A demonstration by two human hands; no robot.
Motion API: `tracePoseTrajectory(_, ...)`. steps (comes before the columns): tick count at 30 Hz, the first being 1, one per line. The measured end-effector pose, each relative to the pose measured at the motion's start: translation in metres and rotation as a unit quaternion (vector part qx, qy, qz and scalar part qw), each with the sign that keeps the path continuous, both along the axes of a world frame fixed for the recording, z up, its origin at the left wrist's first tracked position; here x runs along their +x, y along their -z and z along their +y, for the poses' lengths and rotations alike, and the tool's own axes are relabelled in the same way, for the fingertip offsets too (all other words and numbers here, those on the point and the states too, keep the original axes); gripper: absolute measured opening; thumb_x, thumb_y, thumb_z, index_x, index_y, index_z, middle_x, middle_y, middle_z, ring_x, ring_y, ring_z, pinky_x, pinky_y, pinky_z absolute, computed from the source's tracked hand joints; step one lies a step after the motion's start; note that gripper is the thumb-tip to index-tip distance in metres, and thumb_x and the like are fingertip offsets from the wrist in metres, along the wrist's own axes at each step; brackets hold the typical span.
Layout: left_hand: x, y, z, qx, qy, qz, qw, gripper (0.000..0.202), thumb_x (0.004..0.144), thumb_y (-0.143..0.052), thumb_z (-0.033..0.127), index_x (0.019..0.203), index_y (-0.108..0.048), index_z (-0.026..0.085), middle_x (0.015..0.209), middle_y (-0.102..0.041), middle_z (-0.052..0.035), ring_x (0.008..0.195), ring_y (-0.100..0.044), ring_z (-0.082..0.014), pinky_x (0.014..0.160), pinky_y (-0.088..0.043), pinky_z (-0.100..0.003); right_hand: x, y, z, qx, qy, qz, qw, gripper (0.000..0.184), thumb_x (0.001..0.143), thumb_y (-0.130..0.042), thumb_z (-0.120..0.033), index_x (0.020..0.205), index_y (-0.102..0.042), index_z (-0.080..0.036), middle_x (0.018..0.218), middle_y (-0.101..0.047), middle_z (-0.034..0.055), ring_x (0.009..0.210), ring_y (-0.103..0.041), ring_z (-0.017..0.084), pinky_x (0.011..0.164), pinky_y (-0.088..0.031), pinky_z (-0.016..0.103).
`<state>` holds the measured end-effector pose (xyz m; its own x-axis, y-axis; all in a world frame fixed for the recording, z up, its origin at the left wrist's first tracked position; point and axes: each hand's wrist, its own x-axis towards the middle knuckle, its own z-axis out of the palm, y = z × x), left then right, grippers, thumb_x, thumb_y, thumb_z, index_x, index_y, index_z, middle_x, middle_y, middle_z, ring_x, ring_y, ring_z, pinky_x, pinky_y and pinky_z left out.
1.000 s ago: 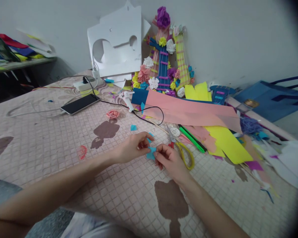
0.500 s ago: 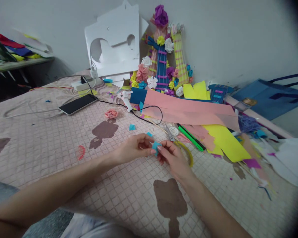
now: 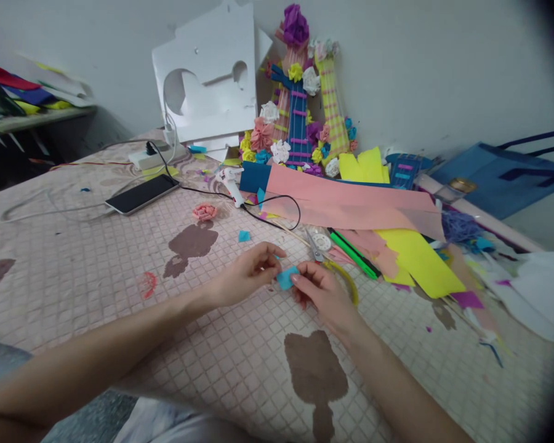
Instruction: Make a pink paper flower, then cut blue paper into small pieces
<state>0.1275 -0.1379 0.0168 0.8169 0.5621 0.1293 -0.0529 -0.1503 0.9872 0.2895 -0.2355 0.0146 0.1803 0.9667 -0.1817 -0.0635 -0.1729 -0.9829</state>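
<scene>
A small light-blue square of paper [image 3: 285, 279] is pinched between the thumb and fingers of my right hand [image 3: 325, 295]. My left hand [image 3: 249, 274] is just left of it, fingers curled, with a gap between thumb and index finger. Its thumb tip is close to the paper's left edge; whether they touch I cannot tell. Another blue paper square [image 3: 244, 236] lies on the tablecloth beyond my left hand. A pink paper flower [image 3: 205, 212] rests farther back, near a white glue gun [image 3: 231, 186]. Scissors with yellow handles [image 3: 351, 284] lie partly hidden behind my right hand.
A phone [image 3: 143, 194] and a power strip [image 3: 157, 157] are at the back left. Pink crepe paper [image 3: 351, 200], yellow paper [image 3: 420, 261] and a green cutter [image 3: 353, 253] lie to the right. Paper-flowered guitar shapes [image 3: 298, 120] lean against the wall. The glue gun's cord loops across the table.
My left thumb and index finger have parted from their grip on the blue paper and drawn slightly left. The paper stays in my right hand, with more of it showing.
</scene>
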Motion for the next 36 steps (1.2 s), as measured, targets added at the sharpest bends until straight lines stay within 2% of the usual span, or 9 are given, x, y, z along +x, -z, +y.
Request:
tracePoseTrajectory(3, -0.001, -0.002, -0.003, 0.091, -0.021, -0.023, 0.995, 0.026, 0.081, -0.044, 0.006, 0.103, -0.051, 0.017, 0.096, -0.057, -0.0045, 0.086, -0.057, -0.0133, 0.071, -0.048, -0.025, -0.003, 0.001, 0.001, 0.006, 0.056, 0.055, 0.997, 0.025, 0.073, -0.069, -0.039, 0.073, -0.054, -0.019, 0.055, -0.053, -0.0056, 0.046, -0.046, 0.007, 0.041, -0.036, 0.019)
tracePoseTrajectory(6, -0.001, -0.002, -0.006, 0.188, -0.018, -0.031, 0.981, 0.03, 0.077, -0.047, 0.002, 0.101, -0.056, 0.017, 0.099, -0.057, -0.0045, 0.091, -0.056, -0.0144, 0.075, -0.048, -0.027, -0.006, 0.0, 0.0, 0.005, 0.06, 0.095, 0.994, 0.027, 0.071, -0.071, -0.039, 0.071, -0.054, -0.019, 0.056, -0.055, -0.0054, 0.045, -0.047, 0.007, 0.041, -0.036, 0.018)
tracePoseTrajectory(10, 0.001, -0.002, -0.008, 0.218, -0.034, -0.03, 0.975, 0.019, 0.078, -0.052, 0.004, 0.088, -0.063, 0.016, 0.089, -0.061, -0.0035, 0.084, -0.057, -0.013, 0.074, -0.048, -0.026, -0.009, 0.0, -0.002, -0.001, 0.034, 0.107, 0.994, 0.027, 0.071, -0.071, -0.04, 0.07, -0.055, -0.019, 0.056, -0.055, -0.0051, 0.046, -0.048, 0.007, 0.041, -0.036, 0.018)
tracePoseTrajectory(13, 0.001, -0.004, -0.007, 0.176, -0.034, -0.015, 0.984, 0.011, 0.079, -0.056, 0.009, 0.084, -0.065, 0.014, 0.083, -0.062, -0.0035, 0.078, -0.058, -0.0125, 0.072, -0.047, -0.025, -0.009, 0.0, -0.002, 0.006, 0.02, 0.112, 0.993, 0.026, 0.073, -0.07, -0.041, 0.071, -0.055, -0.019, 0.056, -0.055, -0.0051, 0.047, -0.048, 0.007, 0.042, -0.037, 0.018)
tracePoseTrajectory(16, 0.002, -0.005, -0.007, 0.1, -0.023, -0.005, 0.995, 0.007, 0.08, -0.061, 0.018, 0.082, -0.065, 0.013, 0.081, -0.062, -0.0042, 0.075, -0.058, -0.013, 0.071, -0.047, -0.026, -0.008, 0.002, -0.002, 0.009, 0.03, 0.101, 0.994, 0.025, 0.072, -0.07, -0.039, 0.072, -0.055, -0.019, 0.055, -0.054, -0.0055, 0.047, -0.048, 0.007, 0.042, -0.038, 0.019)
tracePoseTrajectory(21, 0.004, -0.002, -0.007, -0.036, -0.015, 0.008, 0.999, 0.019, 0.078, -0.065, 0.029, 0.079, -0.062, 0.011, 0.076, -0.063, -0.0046, 0.071, -0.059, -0.0146, 0.068, -0.048, -0.028, -0.008, 0.005, -0.001, 0.046, 0.03, 0.047, 0.997, 0.022, 0.077, -0.066, -0.037, 0.072, -0.054, -0.019, 0.053, -0.052, -0.0061, 0.047, -0.046, 0.007, 0.043, -0.038, 0.019)
tracePoseTrajectory(25, 0.005, 0.002, -0.007, -0.111, -0.026, 0.017, 0.993, 0.025, 0.074, -0.071, 0.033, 0.08, -0.061, 0.011, 0.075, -0.062, -0.0038, 0.07, -0.058, -0.0139, 0.067, -0.046, -0.027, -0.008, 0.006, -0.002, 0.059, 0.014, 0.018, 0.998, 0.02, 0.079, -0.064, -0.036, 0.073, -0.055, -0.019, 0.055, -0.052, -0.0058, 0.047, -0.046, 0.007, 0.044, -0.038, 0.02)
tracePoseTrajectory(31, 0.006, 0.005, -0.008, -0.18, -0.037, -0.019, 0.983, 0.03, 0.069, -0.076, 0.029, 0.085, -0.057, 0.012, 0.077, -0.061, -0.0012, 0.07, -0.058, -0.0111, 0.067, -0.045, -0.026, -0.008, 0.005, -0.002, 0.056, 0.004, 0.003, 0.998, 0.018, 0.079, -0.064, -0.036, 0.075, -0.057, -0.019, 0.058, -0.052, -0.0052, 0.049, -0.047, 0.007, 0.044, -0.039, 0.019)
tracePoseTrajectory(36, 0.005, 0.005, -0.007, -0.19, -0.026, -0.033, 0.981, 0.035, 0.069, -0.076, 0.026, 0.093, -0.055, 0.012, 0.078, -0.062, -0.0006, 0.069, -0.058, -0.0098, 0.068, -0.045, -0.025, -0.008, 0.006, -0.003, 0.065, -0.005, -0.003, 0.998, 0.018, 0.082, -0.061, -0.035, 0.076, -0.056, -0.019, 0.057, -0.052, -0.0053, 0.049, -0.046, 0.007, 0.046, -0.039, 0.02)
